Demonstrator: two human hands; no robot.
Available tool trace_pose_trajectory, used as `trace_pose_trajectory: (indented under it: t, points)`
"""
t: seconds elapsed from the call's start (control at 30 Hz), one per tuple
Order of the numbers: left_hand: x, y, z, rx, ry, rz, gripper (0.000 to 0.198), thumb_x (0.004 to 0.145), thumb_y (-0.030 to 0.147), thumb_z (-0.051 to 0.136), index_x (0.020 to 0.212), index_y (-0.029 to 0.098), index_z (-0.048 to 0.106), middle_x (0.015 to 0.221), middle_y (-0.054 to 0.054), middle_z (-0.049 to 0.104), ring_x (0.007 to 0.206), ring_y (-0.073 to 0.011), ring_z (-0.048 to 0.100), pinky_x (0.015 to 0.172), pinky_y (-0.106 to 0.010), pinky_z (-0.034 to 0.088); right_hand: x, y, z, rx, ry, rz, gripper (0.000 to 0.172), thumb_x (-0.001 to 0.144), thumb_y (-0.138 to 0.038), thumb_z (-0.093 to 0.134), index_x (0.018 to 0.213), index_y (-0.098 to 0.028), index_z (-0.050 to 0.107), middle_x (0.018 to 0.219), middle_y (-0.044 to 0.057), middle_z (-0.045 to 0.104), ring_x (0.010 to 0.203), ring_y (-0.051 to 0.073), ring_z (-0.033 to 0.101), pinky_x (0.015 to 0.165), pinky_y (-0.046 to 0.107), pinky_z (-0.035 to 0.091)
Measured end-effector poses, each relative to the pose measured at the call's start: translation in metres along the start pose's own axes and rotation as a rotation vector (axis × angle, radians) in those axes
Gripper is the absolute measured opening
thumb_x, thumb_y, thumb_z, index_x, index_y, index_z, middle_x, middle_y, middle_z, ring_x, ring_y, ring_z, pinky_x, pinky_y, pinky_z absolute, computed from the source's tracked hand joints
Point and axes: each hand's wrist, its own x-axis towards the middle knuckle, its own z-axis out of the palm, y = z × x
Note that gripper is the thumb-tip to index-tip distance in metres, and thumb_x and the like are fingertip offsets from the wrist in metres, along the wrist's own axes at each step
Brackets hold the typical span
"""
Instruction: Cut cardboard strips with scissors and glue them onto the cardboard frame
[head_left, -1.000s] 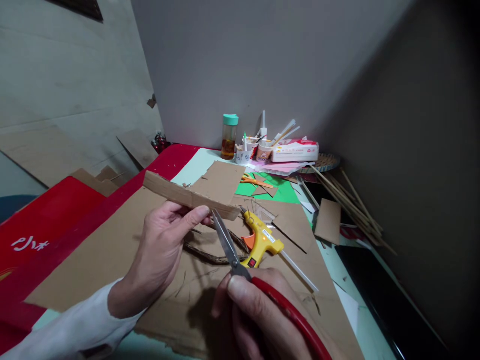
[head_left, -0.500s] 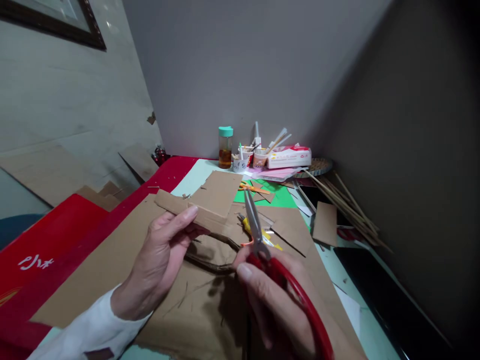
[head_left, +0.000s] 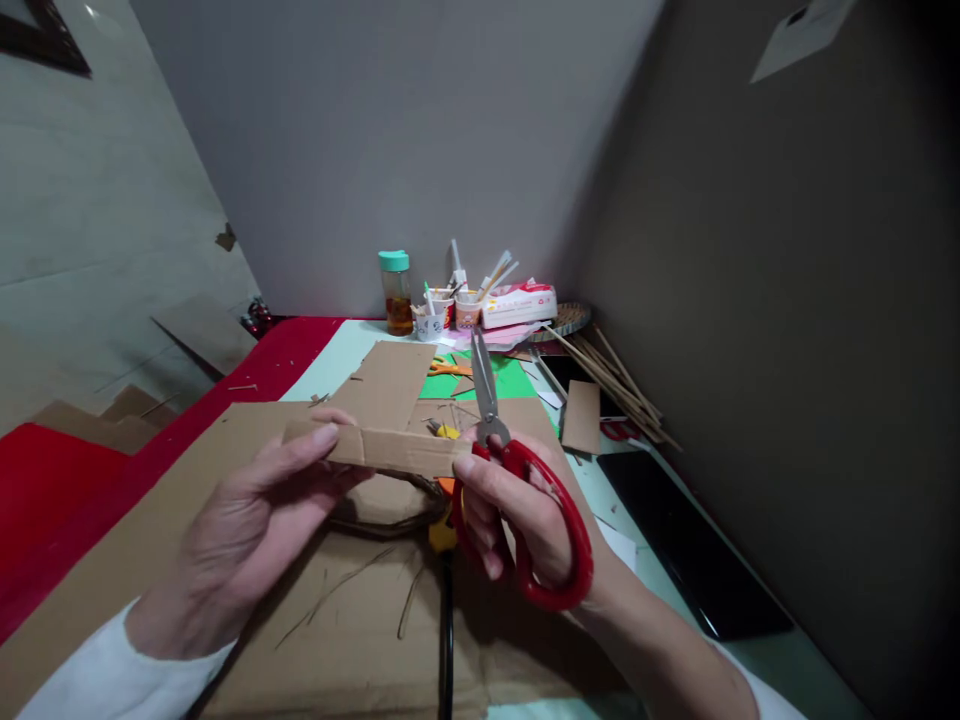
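Note:
My left hand (head_left: 262, 510) pinches the left end of a folded cardboard strip (head_left: 401, 452) between thumb and fingers. My right hand (head_left: 517, 510) holds red-handled scissors (head_left: 559, 585), their blades pointing up and looking closed. The right thumb and fingertips also touch the strip's right end. Below the strip, a dark twig ring (head_left: 390, 525) lies on the large cardboard sheet (head_left: 352, 640). Beside the ring is a yellow and orange tool (head_left: 442, 535) with a black cord, partly hidden by my right hand.
A bottle with a teal lid (head_left: 395, 295), cups of sticks (head_left: 469, 310) and a tissue pack (head_left: 520, 305) stand at the back. Orange scissors (head_left: 450, 368) lie on green paper (head_left: 514, 380). Thin sticks (head_left: 611, 385) and a black panel (head_left: 690, 545) are on the right.
My right hand has come up to the strip's right end with the red scissors. The strip now lies more level between both hands. The view has turned to the right.

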Motion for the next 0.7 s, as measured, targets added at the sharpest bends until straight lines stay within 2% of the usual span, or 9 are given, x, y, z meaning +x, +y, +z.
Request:
trace_pose_trajectory:
  t: [0.1, 0.2, 0.27, 0.4, 0.5, 0.57, 0.7]
  points:
    - [0.006, 0.013, -0.006, 0.373, -0.042, 0.160, 0.025, 0.062, 0.027, 0.090, 0.085, 0.024, 0.081, 0.078, -0.002, 0.074, 0.067, -0.0167, 0.064, 0.052, -0.018, 0.053, 0.001, -0.004, -0.004, -0.075, 0.008, -0.016, 0.034, 0.096, -0.038, 0.059, 0.069, -0.022, 0.046, 0.046, -0.010, 0.047, 0.035, 0.007, 0.043, 0.037, 0.019, 0.033]
    - [0.013, 0.016, -0.011, 0.755, -0.126, 0.449, 0.012, 0.064, 0.036, 0.088, 0.068, 0.026, 0.082, 0.079, -0.006, 0.077, 0.071, -0.0219, 0.065, 0.055, -0.022, 0.053, 0.002, -0.007, -0.005, -0.141, 0.021, -0.029, 0.032, 0.096, -0.037, 0.060, 0.070, -0.023, 0.047, 0.044, -0.010, 0.047, 0.035, 0.008, 0.043, 0.037, 0.019, 0.033]
    - [0.013, 0.013, -0.013, 0.905, -0.234, 0.526, 0.015, 0.069, 0.040, 0.084, 0.061, 0.028, 0.081, 0.074, -0.007, 0.078, 0.069, -0.0234, 0.067, 0.057, -0.024, 0.053, 0.002, -0.008, -0.005, -0.170, 0.018, -0.023, 0.032, 0.096, -0.036, 0.061, 0.070, -0.022, 0.048, 0.045, -0.010, 0.049, 0.035, 0.007, 0.044, 0.038, 0.019, 0.032]
    - [0.004, 0.001, -0.009, 0.941, -0.360, 0.387, 0.012, 0.073, 0.041, 0.081, 0.078, 0.030, 0.085, 0.074, -0.004, 0.080, 0.067, -0.0229, 0.071, 0.058, -0.022, 0.054, 0.001, -0.008, -0.004, -0.228, 0.003, 0.020, 0.033, 0.097, -0.037, 0.059, 0.071, -0.022, 0.047, 0.046, -0.010, 0.049, 0.036, 0.007, 0.045, 0.040, 0.019, 0.034]
    - [-0.003, -0.004, -0.007, 0.937, -0.413, 0.310, 0.014, 0.080, 0.039, 0.075, 0.075, 0.027, 0.082, 0.073, -0.003, 0.078, 0.066, -0.0209, 0.069, 0.057, -0.021, 0.052, 0.002, -0.007, -0.003, -0.230, 0.002, 0.051, 0.032, 0.097, -0.043, 0.059, 0.075, -0.022, 0.048, 0.047, -0.010, 0.048, 0.036, 0.008, 0.045, 0.039, 0.019, 0.033]
    - [-0.005, -0.004, -0.007, 0.914, -0.405, 0.276, 0.019, 0.083, 0.039, 0.072, 0.073, 0.024, 0.078, 0.067, -0.003, 0.074, 0.061, -0.0193, 0.066, 0.054, -0.022, 0.050, 0.002, -0.007, 0.000, -0.220, 0.015, 0.064, 0.034, 0.096, -0.047, 0.060, 0.076, -0.022, 0.047, 0.046, -0.010, 0.046, 0.035, 0.007, 0.043, 0.037, 0.018, 0.032]
    - [-0.002, -0.004, -0.013, 0.769, -0.296, 0.219, 0.021, 0.085, 0.041, 0.072, 0.078, 0.022, 0.076, 0.061, -0.003, 0.071, 0.056, -0.0163, 0.062, 0.054, -0.023, 0.049, -0.002, -0.009, 0.009, -0.191, 0.012, 0.136, 0.038, 0.097, -0.053, 0.058, 0.077, -0.022, 0.048, 0.046, -0.009, 0.046, 0.035, 0.007, 0.040, 0.035, 0.017, 0.027]
